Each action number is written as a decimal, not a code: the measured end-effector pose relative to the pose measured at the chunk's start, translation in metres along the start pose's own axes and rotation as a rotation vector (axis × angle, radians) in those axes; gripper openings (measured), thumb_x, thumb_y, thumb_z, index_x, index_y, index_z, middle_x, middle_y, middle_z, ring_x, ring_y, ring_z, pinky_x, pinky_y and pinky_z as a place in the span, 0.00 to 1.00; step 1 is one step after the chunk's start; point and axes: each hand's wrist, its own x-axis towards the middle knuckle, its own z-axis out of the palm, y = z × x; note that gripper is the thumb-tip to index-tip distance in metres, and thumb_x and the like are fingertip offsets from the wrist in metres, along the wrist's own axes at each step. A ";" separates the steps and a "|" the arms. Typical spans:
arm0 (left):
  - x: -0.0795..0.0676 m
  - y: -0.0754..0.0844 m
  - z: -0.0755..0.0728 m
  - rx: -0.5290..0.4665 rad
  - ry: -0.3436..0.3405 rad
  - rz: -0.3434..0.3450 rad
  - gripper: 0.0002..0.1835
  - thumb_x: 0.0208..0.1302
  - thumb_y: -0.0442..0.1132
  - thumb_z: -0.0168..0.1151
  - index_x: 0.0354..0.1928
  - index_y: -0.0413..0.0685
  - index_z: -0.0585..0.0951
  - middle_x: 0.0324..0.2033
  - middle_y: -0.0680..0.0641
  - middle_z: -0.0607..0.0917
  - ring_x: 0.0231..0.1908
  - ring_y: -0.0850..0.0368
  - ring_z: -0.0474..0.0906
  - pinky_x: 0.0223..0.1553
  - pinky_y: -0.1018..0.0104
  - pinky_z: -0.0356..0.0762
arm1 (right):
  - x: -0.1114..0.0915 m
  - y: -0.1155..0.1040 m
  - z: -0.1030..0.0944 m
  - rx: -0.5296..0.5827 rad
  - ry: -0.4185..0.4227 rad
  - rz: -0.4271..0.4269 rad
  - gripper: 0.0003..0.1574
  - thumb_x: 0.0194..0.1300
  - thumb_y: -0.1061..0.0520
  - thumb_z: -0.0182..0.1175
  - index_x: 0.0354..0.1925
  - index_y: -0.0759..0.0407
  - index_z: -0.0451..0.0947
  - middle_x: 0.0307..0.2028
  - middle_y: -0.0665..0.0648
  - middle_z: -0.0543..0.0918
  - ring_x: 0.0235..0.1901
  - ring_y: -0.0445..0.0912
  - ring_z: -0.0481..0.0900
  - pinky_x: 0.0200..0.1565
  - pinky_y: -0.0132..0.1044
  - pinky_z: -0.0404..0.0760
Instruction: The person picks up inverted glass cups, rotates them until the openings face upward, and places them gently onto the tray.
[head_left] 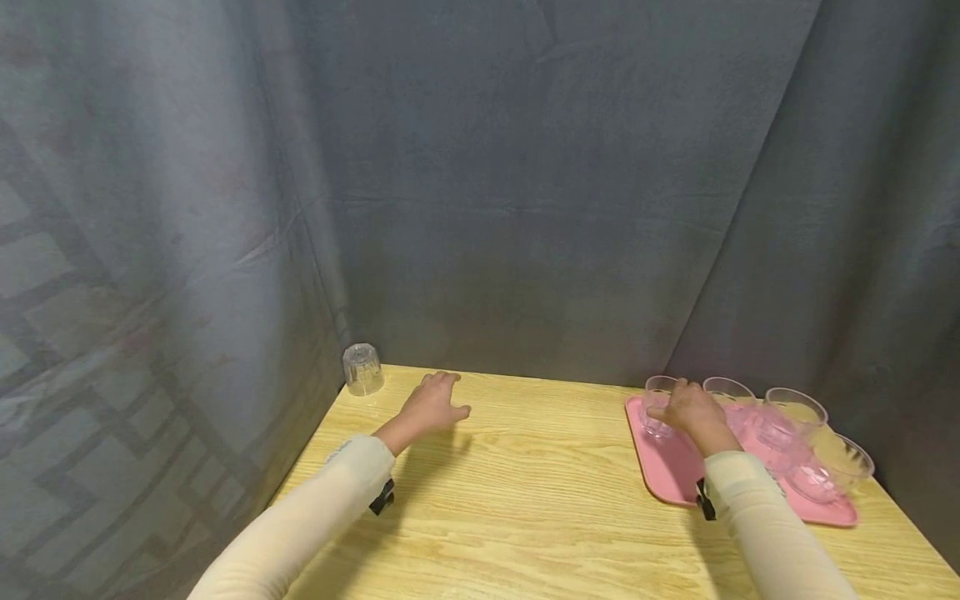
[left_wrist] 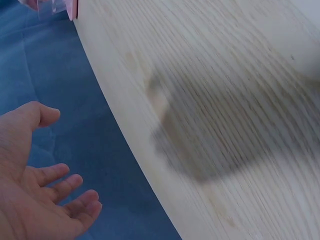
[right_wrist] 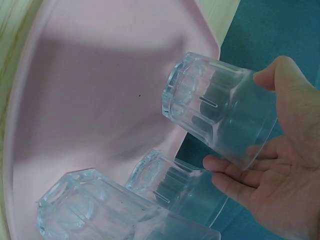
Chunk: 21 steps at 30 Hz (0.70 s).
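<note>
My right hand (head_left: 686, 410) holds a clear faceted cup (right_wrist: 215, 107) near its rim, thumb on one side and fingers on the other. The cup's base is over the left part of a pink tray (head_left: 667, 479). Beside it on the tray stand three more clear cups, one at the back (head_left: 726, 390), a middle one (head_left: 795, 410) and one near the right edge (head_left: 846, 460). My left hand (head_left: 430, 406) hovers above the table with its fingers relaxed and apart, holding nothing. An upside-down clear cup (head_left: 363, 371) stands to its left, in the table's far left corner.
The light wood-grain table (head_left: 510, 500) carries the tray on its right side. A grey curtain (head_left: 510, 208) hangs right behind the far edge, and more curtain (head_left: 150, 292) lines the left side. In the left wrist view, the hand's shadow (left_wrist: 215, 125) falls on the tabletop.
</note>
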 end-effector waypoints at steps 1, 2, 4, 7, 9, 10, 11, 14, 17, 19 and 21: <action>0.000 -0.002 -0.001 0.004 0.003 -0.001 0.38 0.65 0.53 0.66 0.70 0.39 0.70 0.67 0.37 0.73 0.67 0.38 0.67 0.66 0.45 0.69 | 0.000 0.000 0.000 -0.002 0.002 -0.001 0.60 0.61 0.37 0.61 0.60 0.91 0.55 0.56 0.89 0.66 0.54 0.79 0.71 0.53 0.67 0.76; 0.000 -0.003 -0.001 0.003 0.003 -0.005 0.38 0.65 0.53 0.67 0.70 0.39 0.70 0.67 0.37 0.73 0.67 0.38 0.67 0.66 0.45 0.69 | 0.000 0.000 0.000 -0.003 0.003 -0.001 0.60 0.61 0.37 0.61 0.60 0.91 0.55 0.55 0.88 0.66 0.54 0.79 0.71 0.53 0.67 0.76; 0.000 -0.005 -0.003 0.002 0.006 -0.011 0.38 0.65 0.53 0.67 0.70 0.39 0.70 0.67 0.37 0.73 0.67 0.38 0.67 0.66 0.44 0.69 | 0.000 0.000 0.000 -0.004 0.008 -0.005 0.60 0.60 0.37 0.61 0.59 0.91 0.55 0.55 0.88 0.67 0.53 0.79 0.72 0.52 0.67 0.76; 0.000 -0.009 -0.005 0.003 0.013 -0.018 0.38 0.64 0.53 0.67 0.70 0.39 0.70 0.67 0.36 0.73 0.67 0.37 0.67 0.66 0.43 0.69 | -0.001 0.001 0.000 -0.002 0.014 -0.007 0.60 0.60 0.38 0.61 0.59 0.91 0.55 0.54 0.88 0.67 0.53 0.79 0.72 0.51 0.67 0.77; 0.001 -0.012 -0.007 0.007 0.018 -0.021 0.38 0.64 0.52 0.68 0.70 0.38 0.70 0.67 0.36 0.73 0.67 0.37 0.67 0.65 0.43 0.69 | -0.001 0.000 0.000 0.000 0.017 -0.009 0.60 0.59 0.38 0.60 0.60 0.91 0.55 0.55 0.88 0.67 0.53 0.79 0.72 0.51 0.67 0.77; 0.001 -0.013 -0.007 0.009 0.020 -0.022 0.38 0.64 0.52 0.68 0.69 0.38 0.70 0.67 0.36 0.73 0.67 0.36 0.67 0.65 0.43 0.69 | -0.001 0.001 0.001 0.000 0.017 -0.009 0.60 0.59 0.38 0.60 0.60 0.91 0.55 0.55 0.89 0.67 0.53 0.79 0.72 0.51 0.66 0.77; 0.001 -0.014 -0.008 0.014 0.022 -0.021 0.38 0.64 0.52 0.68 0.69 0.38 0.71 0.67 0.36 0.73 0.67 0.36 0.68 0.65 0.43 0.70 | -0.002 0.001 0.001 0.000 0.017 -0.009 0.60 0.59 0.38 0.60 0.60 0.91 0.55 0.55 0.89 0.67 0.53 0.79 0.72 0.51 0.66 0.77; 0.000 -0.017 -0.011 0.024 0.027 -0.022 0.39 0.63 0.52 0.69 0.69 0.37 0.71 0.66 0.35 0.74 0.66 0.36 0.68 0.65 0.43 0.70 | -0.002 0.001 0.001 0.002 0.012 -0.002 0.61 0.59 0.37 0.60 0.61 0.91 0.54 0.56 0.89 0.66 0.54 0.79 0.71 0.50 0.66 0.78; -0.001 -0.019 -0.015 0.036 0.037 -0.027 0.39 0.62 0.52 0.69 0.69 0.36 0.71 0.65 0.35 0.75 0.65 0.35 0.69 0.65 0.43 0.70 | -0.001 0.001 0.001 0.005 0.010 0.001 0.61 0.59 0.37 0.60 0.61 0.91 0.54 0.56 0.89 0.66 0.55 0.79 0.70 0.51 0.67 0.77; -0.001 -0.022 -0.017 0.045 0.046 -0.034 0.39 0.62 0.53 0.69 0.68 0.36 0.71 0.65 0.35 0.75 0.65 0.36 0.69 0.65 0.43 0.70 | -0.001 0.002 0.002 0.006 0.011 0.002 0.61 0.59 0.37 0.60 0.62 0.91 0.53 0.57 0.89 0.65 0.56 0.79 0.70 0.52 0.67 0.76; -0.002 -0.025 -0.019 0.050 0.051 -0.040 0.39 0.62 0.53 0.68 0.68 0.35 0.71 0.65 0.35 0.75 0.65 0.36 0.69 0.65 0.43 0.70 | -0.001 0.002 0.002 0.007 0.013 0.002 0.61 0.59 0.37 0.60 0.62 0.91 0.53 0.57 0.89 0.65 0.56 0.79 0.69 0.53 0.67 0.76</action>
